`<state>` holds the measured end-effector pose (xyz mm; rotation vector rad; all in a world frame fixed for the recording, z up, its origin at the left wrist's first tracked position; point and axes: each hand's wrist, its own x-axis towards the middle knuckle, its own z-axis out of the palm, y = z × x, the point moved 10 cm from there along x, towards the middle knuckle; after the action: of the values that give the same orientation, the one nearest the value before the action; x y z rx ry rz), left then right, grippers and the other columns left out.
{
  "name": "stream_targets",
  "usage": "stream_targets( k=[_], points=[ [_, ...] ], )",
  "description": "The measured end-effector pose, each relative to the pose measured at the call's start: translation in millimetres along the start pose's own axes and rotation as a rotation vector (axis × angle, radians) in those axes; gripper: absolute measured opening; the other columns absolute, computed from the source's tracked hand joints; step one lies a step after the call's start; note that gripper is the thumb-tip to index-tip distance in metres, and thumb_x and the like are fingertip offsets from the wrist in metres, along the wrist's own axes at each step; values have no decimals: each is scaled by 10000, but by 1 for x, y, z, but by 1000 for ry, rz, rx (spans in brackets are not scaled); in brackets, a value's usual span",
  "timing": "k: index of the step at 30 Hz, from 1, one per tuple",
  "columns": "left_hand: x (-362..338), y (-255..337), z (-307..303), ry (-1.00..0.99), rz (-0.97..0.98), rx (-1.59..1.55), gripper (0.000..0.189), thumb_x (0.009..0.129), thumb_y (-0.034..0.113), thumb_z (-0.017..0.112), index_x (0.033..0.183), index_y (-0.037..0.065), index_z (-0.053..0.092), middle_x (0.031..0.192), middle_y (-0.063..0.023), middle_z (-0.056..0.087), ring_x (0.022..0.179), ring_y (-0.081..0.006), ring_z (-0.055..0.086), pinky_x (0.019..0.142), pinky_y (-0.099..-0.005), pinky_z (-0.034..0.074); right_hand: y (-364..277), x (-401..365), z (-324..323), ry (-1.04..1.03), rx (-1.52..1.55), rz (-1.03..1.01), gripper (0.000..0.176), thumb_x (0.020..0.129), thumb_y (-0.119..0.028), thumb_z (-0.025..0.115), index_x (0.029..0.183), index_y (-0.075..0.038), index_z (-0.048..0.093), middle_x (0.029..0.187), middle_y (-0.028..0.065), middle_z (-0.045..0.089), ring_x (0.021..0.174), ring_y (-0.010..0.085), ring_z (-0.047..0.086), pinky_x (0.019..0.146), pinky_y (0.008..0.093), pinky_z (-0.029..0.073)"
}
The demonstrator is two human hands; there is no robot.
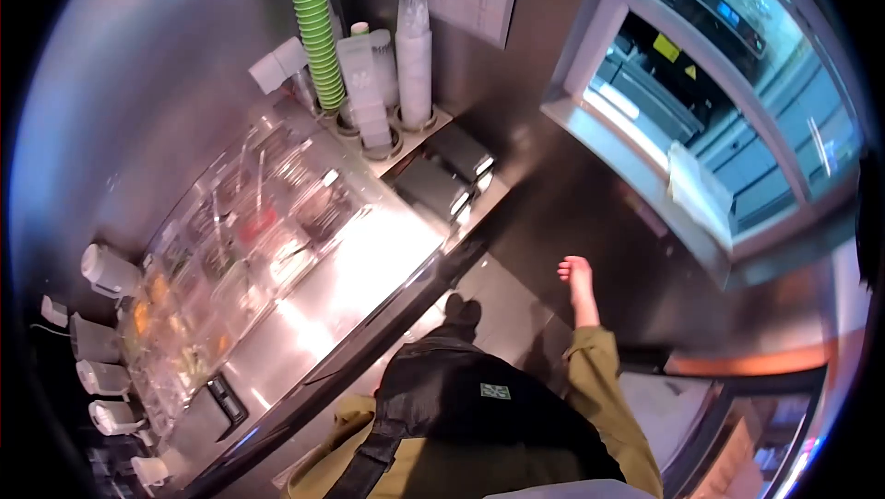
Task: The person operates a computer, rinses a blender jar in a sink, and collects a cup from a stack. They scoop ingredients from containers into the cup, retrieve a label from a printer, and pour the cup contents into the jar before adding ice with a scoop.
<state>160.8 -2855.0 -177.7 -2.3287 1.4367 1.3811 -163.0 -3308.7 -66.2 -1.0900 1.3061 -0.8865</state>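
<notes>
My right hand [577,276] hangs out to the right over the floor, at the end of an olive-brown sleeve [595,365]. Its fingers are loosely curled in and nothing shows in them. The nearest thing to it is the dark metal wall panel below the window, and the two do not visibly touch. My left hand is out of sight; only a piece of the left sleeve [350,411] shows beside the black apron [442,388], against the counter front.
A steel counter [383,232] on the left bears clear-lidded containers [263,213] of food. Behind stand green stacked cups [315,34], white cups [417,75] and black dispensers [431,186]. White-lidded containers [103,377] line the left end. A framed window [719,84] is at right, above a ledge.
</notes>
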Motion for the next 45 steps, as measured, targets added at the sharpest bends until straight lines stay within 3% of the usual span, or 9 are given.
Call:
stream_targets(
  k=[4,7,9,11,15,19,24,35,45],
  points=[
    [120,58,-115,229,42,124,418,798,422,489,823,24,613,793,-153,634,781,-256,621,638,-415,482,-27,18,97,-446,-80,-43,205,892,-106,342,925,-18,524,745,60,590,583,108,546,529,224,445],
    [140,168,-259,-40,313,-448,297,898,293,415,866,34,558,660,-33,601,626,-155,561,632,-290,444,14,25,115,-565,-89,152,170,924,-140,402,920,-30,532,773,40,587,652,94,545,581,219,446],
    [132,216,-379,184,470,-816,260,919,276,426,940,28,500,719,-14,566,666,-96,547,646,-249,444,80,62,116,-773,-30,53,243,906,-278,477,955,-53,553,790,32,587,677,107,550,603,229,461],
    [138,213,-484,794,508,-507,302,848,284,520,1043,54,507,867,-88,608,808,-200,589,725,-324,462,111,80,106,-558,-202,338,174,873,-233,529,894,-63,557,746,17,588,658,133,578,615,248,479],
    [138,209,-615,1025,564,-1156,346,864,167,519,1155,3,431,828,-55,587,726,-111,532,658,-248,446,90,123,124,-679,-284,344,171,874,-231,524,886,-64,556,742,15,584,655,130,572,612,246,474],
    [175,179,-712,1291,399,-1413,455,809,160,563,1207,13,400,1084,-101,555,970,-155,534,787,-268,429,32,192,110,-717,-368,287,169,876,-229,519,879,-64,555,738,13,580,653,127,565,609,244,468],
    [294,100,-768,1494,212,-1381,751,601,145,729,1238,-23,369,1203,-185,486,1087,-263,494,917,-332,392,-74,274,31,-562,-508,213,168,877,-226,513,870,-64,554,733,11,575,650,124,557,606,242,461],
    [206,152,-782,1901,-118,-633,617,601,381,743,1093,73,534,1044,-112,600,977,-302,557,777,-419,433,-166,320,-34,-315,-574,208,167,881,-220,499,849,-64,552,721,5,564,643,116,539,598,238,446],
    [159,176,-853,1598,-353,-511,649,513,486,749,1018,99,620,943,-121,633,980,-295,520,809,-397,400,-165,329,-20,-404,-621,218,171,884,-215,487,831,-65,549,711,0,553,636,109,522,591,233,432]
  ],
)
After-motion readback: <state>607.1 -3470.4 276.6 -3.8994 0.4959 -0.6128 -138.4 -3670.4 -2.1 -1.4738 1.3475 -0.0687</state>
